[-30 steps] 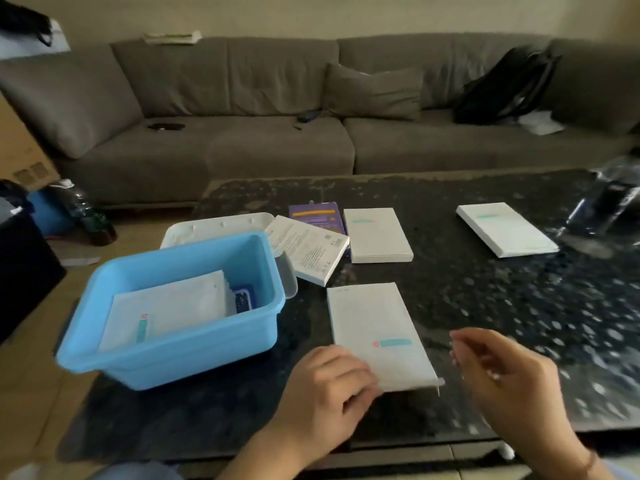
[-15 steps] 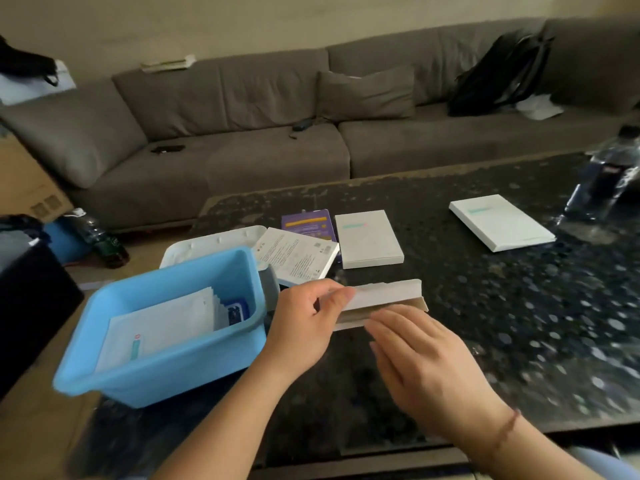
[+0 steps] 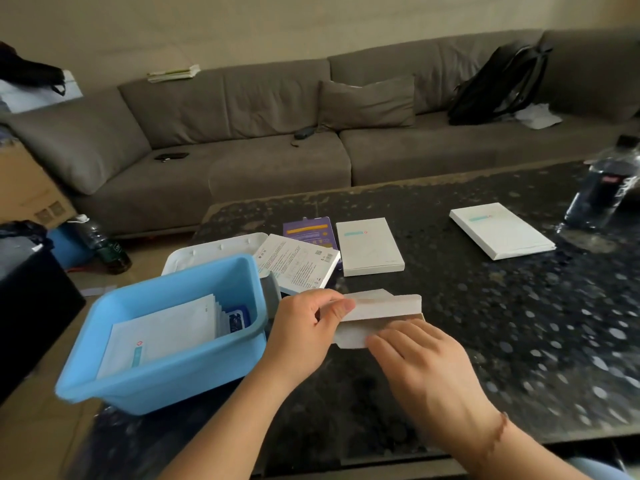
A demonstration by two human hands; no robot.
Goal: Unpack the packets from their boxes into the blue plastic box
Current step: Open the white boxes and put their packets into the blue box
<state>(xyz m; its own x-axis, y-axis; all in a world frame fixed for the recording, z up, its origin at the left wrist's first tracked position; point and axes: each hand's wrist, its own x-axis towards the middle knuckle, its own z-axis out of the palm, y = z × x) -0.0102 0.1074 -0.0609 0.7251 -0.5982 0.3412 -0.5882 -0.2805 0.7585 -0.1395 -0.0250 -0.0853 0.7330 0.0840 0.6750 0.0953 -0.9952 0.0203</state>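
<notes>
gripping white box (image 3: pixel 384 308), both hands (image 3: pixel 304 332) over table (image 3: pixel 519 341).

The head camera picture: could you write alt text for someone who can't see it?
Two bare hands hold a flat white box above a dark speckled table, the left hand pinching its end, the right hand at its open flap. A blue plastic box holding white packets sits to the left; a grey sofa stands behind.
</notes>
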